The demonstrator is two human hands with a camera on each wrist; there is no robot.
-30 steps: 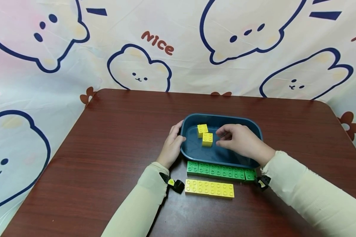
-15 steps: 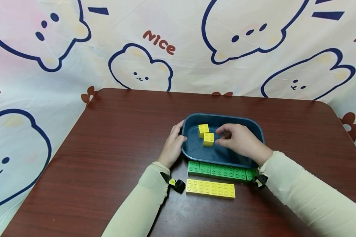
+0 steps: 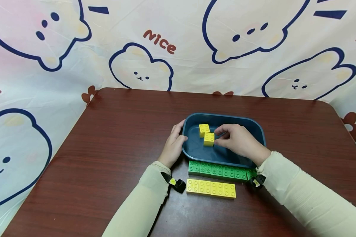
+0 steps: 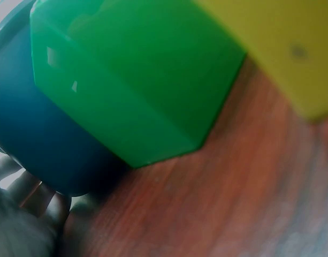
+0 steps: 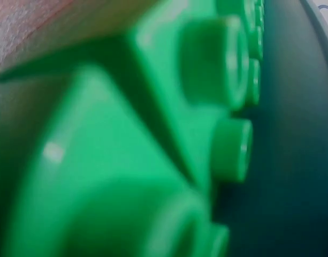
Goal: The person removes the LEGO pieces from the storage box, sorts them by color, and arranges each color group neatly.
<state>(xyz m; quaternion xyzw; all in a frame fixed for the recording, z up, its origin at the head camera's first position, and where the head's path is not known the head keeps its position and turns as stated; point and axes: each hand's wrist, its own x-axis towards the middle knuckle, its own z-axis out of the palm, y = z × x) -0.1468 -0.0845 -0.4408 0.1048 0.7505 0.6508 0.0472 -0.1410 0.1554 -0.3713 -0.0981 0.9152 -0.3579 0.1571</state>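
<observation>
A dark blue tray (image 3: pixel 231 159) sits on the table in the head view. My left hand (image 3: pixel 172 146) holds its left end, thumb over the rim and fingers along the outside wall. Inside the tray are two yellow building blocks; the nearer block (image 3: pixel 209 139) stands against the farther block (image 3: pixel 204 130). My right hand (image 3: pixel 240 142) reaches into the tray, thumb and forefinger apart, their tips right beside the nearer block's right side. Whether they touch it I cannot tell. In the left wrist view, fingers (image 4: pixel 38 201) of the left hand lie at the tray's wall.
Along the tray's near side runs a row of green blocks (image 3: pixel 216 171), its right end partly behind the right wrist's camera. Closer to me lies a row of yellow blocks (image 3: pixel 210 189). Bare brown tabletop (image 3: pixel 115 148) extends to the left, with a printed cloth (image 3: pixel 184 72) behind.
My right hand has shifted slightly left, bringing its fingertips up to the nearer yellow block. The left hand keeps its hold on the tray, and the blocks stay where they were.
</observation>
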